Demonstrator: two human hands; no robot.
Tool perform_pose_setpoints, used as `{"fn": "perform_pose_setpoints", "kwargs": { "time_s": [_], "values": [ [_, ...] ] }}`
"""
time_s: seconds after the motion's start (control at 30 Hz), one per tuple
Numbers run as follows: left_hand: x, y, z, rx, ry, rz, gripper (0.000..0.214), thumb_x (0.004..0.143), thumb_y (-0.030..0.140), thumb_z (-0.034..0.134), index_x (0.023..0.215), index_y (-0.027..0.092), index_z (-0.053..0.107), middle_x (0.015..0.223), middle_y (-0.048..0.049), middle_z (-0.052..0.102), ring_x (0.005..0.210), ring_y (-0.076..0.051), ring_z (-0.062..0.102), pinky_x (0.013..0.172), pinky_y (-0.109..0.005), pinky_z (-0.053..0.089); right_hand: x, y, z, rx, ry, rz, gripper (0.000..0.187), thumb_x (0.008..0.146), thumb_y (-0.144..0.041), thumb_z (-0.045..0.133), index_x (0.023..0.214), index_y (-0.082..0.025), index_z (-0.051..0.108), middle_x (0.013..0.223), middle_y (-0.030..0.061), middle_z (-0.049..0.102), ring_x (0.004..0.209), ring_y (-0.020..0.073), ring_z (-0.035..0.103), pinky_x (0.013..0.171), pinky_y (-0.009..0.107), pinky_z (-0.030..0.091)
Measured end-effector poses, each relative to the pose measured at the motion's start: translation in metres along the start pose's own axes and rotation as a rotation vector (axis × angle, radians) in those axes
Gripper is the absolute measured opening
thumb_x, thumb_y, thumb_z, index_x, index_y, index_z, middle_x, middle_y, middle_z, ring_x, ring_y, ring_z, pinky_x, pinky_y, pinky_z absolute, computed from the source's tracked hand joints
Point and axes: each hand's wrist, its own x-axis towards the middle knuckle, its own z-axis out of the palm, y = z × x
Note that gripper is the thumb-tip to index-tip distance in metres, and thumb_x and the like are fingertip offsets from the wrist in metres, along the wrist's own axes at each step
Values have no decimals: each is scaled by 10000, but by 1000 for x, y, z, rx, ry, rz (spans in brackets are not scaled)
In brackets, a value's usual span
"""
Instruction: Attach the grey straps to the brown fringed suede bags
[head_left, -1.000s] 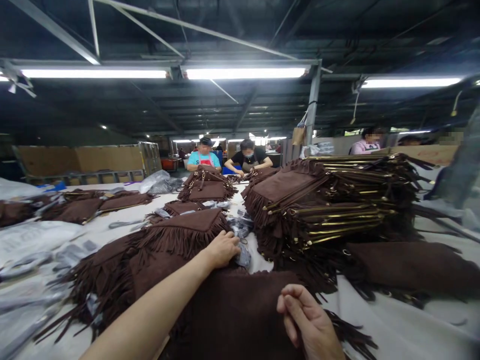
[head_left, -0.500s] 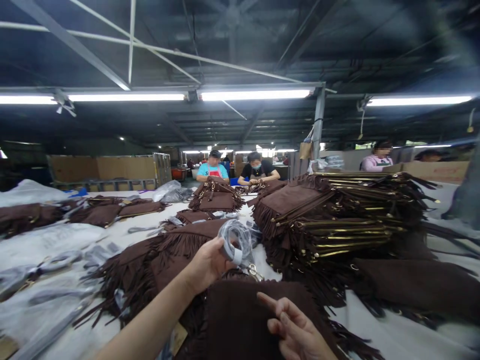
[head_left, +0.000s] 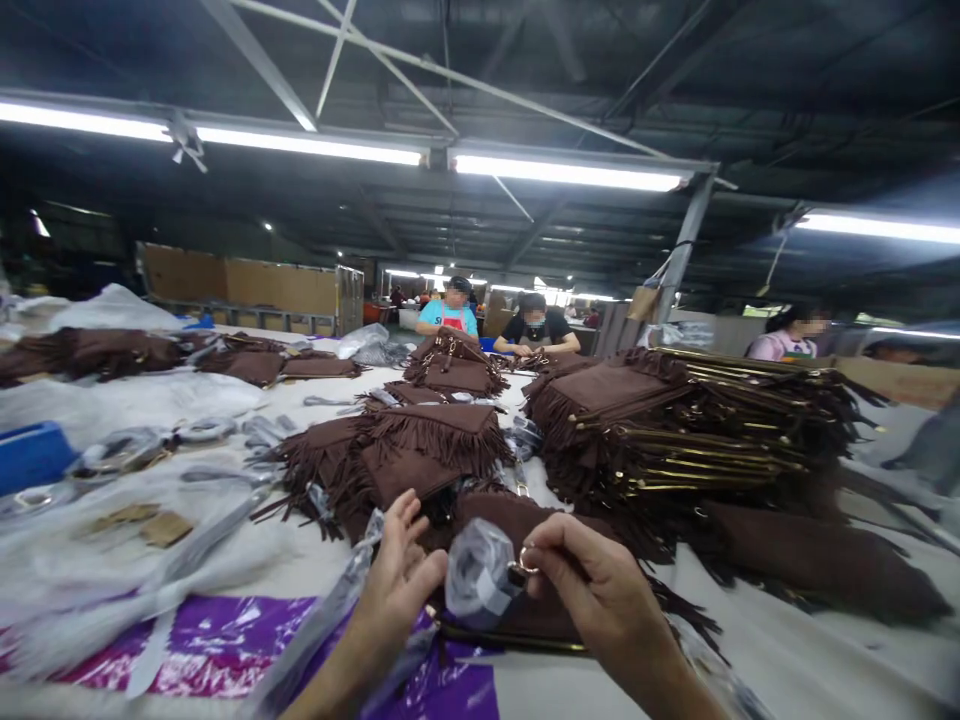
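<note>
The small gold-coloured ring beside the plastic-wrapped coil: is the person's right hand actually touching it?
Touching. The head view shows the right hand pinching the gold-coloured ring at its edge.

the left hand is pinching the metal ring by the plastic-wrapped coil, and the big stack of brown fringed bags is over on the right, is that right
Not quite: the right hand is pinching the metal ring by the plastic-wrapped coil, as the head view shows. The big stack of brown fringed bags is over on the right.
</note>
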Motion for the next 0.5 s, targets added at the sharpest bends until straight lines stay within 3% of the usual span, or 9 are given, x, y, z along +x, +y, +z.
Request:
{"fn": "perform_pose_setpoints", "kwargs": {
  "time_s": [0.03, 0.1, 0.2, 0.27, 0.33, 0.43, 0.5],
  "values": [
    [-4, 8, -1, 146, -9, 104, 692, 829, 438, 619, 1436, 242, 350, 1545, -145, 302, 1415, -344, 287, 1128, -543, 269, 3, -8, -1, -34, -37, -34, 191, 925, -287, 533, 758, -226, 604, 601, -36, 620, 559, 128, 575, 563, 207, 435],
    [-12, 26, 2, 333, -145, 263, 586, 826, 415, 627, 1366, 241, 481, 1527, -116, 348, 1434, -334, 225, 1169, -520, 172, 9, -22, 1, -63, -101, -87, 196, 929, -263, 514, 752, -226, 589, 600, -45, 604, 537, 116, 568, 541, 197, 430],
    [-17, 43, 14, 338, -360, 316, 295, 868, 341, 569, 1110, 203, 665, 1244, -102, 616, 1271, -301, 444, 1152, -452, 216, 12, -32, 7, -54, -127, -120, 205, 932, -256, 507, 740, -226, 574, 605, -46, 603, 531, 110, 564, 535, 192, 434],
    [-16, 42, 21, 182, -434, 242, 233, 874, 338, 551, 964, 177, 694, 1024, -74, 669, 1073, -262, 554, 1052, -389, 344, 12, -34, 10, -36, -120, -114, 190, 927, -259, 520, 750, -226, 579, 604, -44, 605, 541, 114, 564, 541, 194, 440],
    [-14, 30, 26, -90, -506, 84, 271, 836, 402, 609, 915, 157, 694, 908, -57, 655, 913, -223, 583, 881, -316, 434, 11, -32, 13, 6, -126, -85, 186, 927, -275, 531, 754, -224, 578, 604, -44, 597, 523, 111, 554, 514, 193, 434],
    [-13, 8, 32, -489, -592, -157, 466, 763, 555, 673, 916, 115, 697, 802, -74, 646, 772, -197, 597, 761, -282, 446, 9, -28, 15, 99, -137, -14, 193, 936, -314, 533, 768, -223, 561, 577, -56, 564, 449, 99, 510, 438, 187, 400],
    [-15, -2, 38, -638, -588, -225, 519, 743, 600, 681, 899, 106, 695, 742, -78, 636, 711, -185, 599, 748, -286, 447, 10, -26, 14, 124, -143, 1, 188, 947, -318, 525, 786, -225, 559, 562, -60, 548, 432, 99, 499, 420, 185, 397]
  ]
}}
